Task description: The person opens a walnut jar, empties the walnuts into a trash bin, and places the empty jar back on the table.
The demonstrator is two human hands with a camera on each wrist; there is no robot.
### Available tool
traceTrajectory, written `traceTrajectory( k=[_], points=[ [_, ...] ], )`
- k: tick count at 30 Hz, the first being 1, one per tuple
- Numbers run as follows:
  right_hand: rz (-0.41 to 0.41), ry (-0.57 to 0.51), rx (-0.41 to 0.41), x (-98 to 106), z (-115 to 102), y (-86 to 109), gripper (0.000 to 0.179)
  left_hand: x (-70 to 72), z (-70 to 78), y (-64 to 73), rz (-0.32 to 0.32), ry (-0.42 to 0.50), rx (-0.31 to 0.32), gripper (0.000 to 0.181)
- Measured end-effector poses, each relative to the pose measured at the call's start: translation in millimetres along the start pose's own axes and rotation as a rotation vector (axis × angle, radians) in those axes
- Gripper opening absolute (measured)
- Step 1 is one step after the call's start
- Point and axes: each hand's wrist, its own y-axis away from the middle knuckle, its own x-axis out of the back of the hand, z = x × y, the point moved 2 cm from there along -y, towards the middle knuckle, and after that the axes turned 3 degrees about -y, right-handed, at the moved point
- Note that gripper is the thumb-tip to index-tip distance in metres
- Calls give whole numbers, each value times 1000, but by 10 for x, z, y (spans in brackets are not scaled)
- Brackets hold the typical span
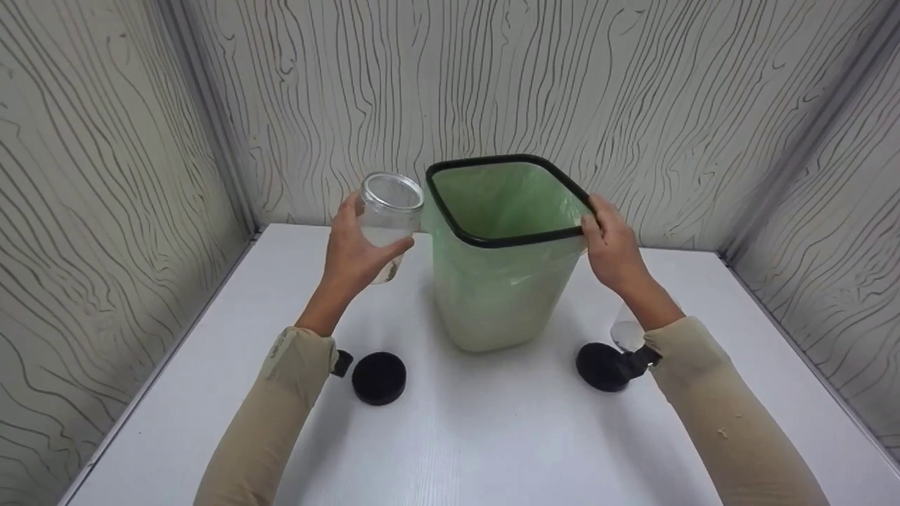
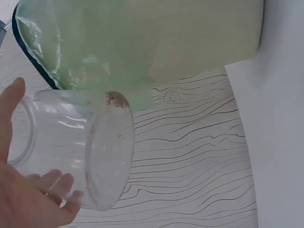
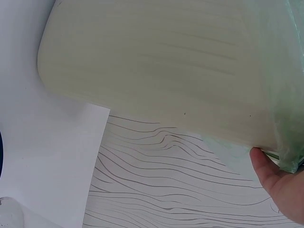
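Observation:
My left hand (image 1: 355,246) grips a clear, open-topped jar (image 1: 390,211) beside the bin, above the table. In the left wrist view, the jar (image 2: 90,147) has a few reddish-brown bits stuck near its base, with thumb and fingers wrapped round its side. A trash bin (image 1: 492,295) with a green liner bag and a black rim stands at the centre. The right hand (image 1: 613,242) holds the bin's rim at its right corner. From the right wrist view, the bin's pale side (image 3: 152,71) fills the top, and the hand (image 3: 282,190) grips the liner-covered edge.
A black round lid (image 1: 380,378) lies on the white table (image 1: 478,436) at front left. Another black lid (image 1: 601,367) lies at right, near a second clear jar (image 1: 628,334) partly hidden behind the right wrist. Wood-patterned panels (image 1: 337,91) wall the back and sides.

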Motion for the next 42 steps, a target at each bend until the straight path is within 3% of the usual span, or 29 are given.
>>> traceTrajectory(
  k=[9,15,31,42],
  points=[
    [6,5,7,-3,5,1,58,-117,-281,158,-100,143,96,92],
    [0,-6,1,-12,-9,10,58,-210,-441,233,-162,185,194,97],
    [-3,-1,-4,2,9,8,58,-445,-827,363,-247,109,324,101],
    [22,-3,32,-6,18,7,55,-516,-967,415,-288,76,385,99]
  ],
)
